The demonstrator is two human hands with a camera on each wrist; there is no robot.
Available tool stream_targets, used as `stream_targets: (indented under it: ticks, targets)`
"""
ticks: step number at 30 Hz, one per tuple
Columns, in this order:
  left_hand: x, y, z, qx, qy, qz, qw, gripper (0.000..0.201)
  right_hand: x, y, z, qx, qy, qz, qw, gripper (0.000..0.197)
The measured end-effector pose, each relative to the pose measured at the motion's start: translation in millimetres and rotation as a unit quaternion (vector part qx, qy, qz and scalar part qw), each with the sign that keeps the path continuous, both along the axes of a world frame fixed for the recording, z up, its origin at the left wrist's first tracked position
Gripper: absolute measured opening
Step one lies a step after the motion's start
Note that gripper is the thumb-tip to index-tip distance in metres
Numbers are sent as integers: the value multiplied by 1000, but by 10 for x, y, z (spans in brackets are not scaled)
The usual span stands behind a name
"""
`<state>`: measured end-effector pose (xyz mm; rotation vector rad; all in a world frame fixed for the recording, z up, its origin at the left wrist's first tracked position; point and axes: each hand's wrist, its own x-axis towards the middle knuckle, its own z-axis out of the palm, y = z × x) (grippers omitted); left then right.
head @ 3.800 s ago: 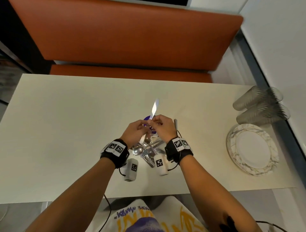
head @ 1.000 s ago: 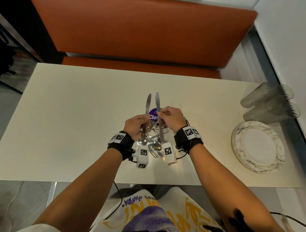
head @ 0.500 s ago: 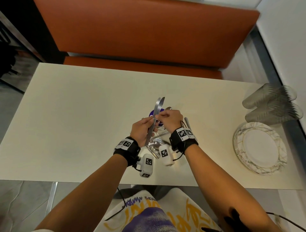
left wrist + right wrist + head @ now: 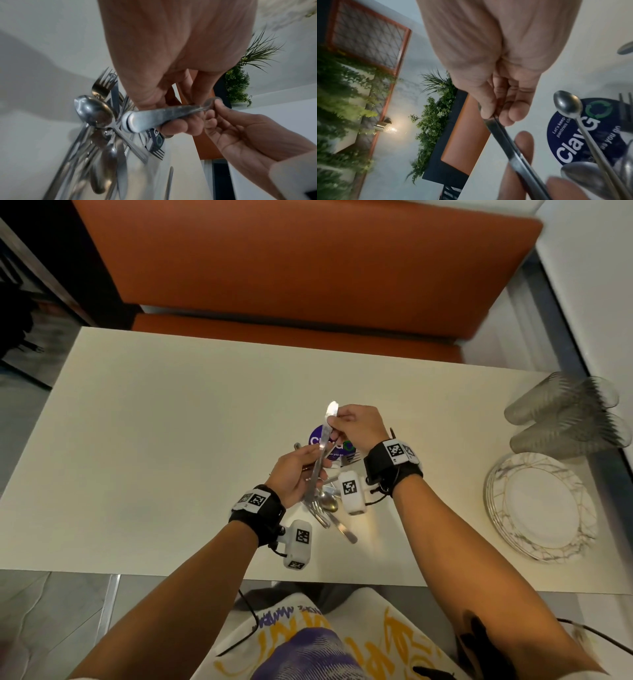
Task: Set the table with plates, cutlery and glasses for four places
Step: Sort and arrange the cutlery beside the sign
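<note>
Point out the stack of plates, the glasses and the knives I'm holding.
stack of plates (image 4: 539,505), head view, on the flat centre of the top plate.
glasses (image 4: 561,419), head view, on the ribbed side of one lying glass.
knives (image 4: 320,460), head view, on the shafts between the two hands.

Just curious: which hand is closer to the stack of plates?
Right. The right hand is above the table's middle, toward the stack of plates; the left hand is farther away.

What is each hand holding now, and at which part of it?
Both hold the same knives: the left hand grips the handles, and the right hand pinches them near the blade tips. They look like two knives together.
</note>
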<state>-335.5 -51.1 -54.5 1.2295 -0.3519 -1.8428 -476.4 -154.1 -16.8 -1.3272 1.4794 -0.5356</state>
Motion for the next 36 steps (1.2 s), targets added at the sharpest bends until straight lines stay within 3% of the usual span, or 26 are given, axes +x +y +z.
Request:
stream_targets:
  ticks: [7, 13, 18, 25, 31, 36]
  targets:
    - [88, 80, -85, -12, -100, -41, 994, 32, 71, -41, -77, -12, -26, 7, 1000, 9]
    - [76, 83, -106, 3, -114, -46, 992, 27, 98, -7, -146, 1, -43, 16, 999, 7]
    - [163, 55, -102, -1, -182, -12, 983, 30, 95, -6, -163, 24, -11, 18, 999, 14]
    - [610, 40, -201, 39, -318, 41, 946, 27, 5, 211, -584, 10, 147, 96, 984, 24]
    - [795, 131, -253, 63, -291, 64, 952, 27, 22, 456, -809, -10, 193, 185, 964, 18]
    - [797, 154, -292, 72, -285, 63, 954, 28, 17, 555, -883, -40, 312, 314, 896, 11]
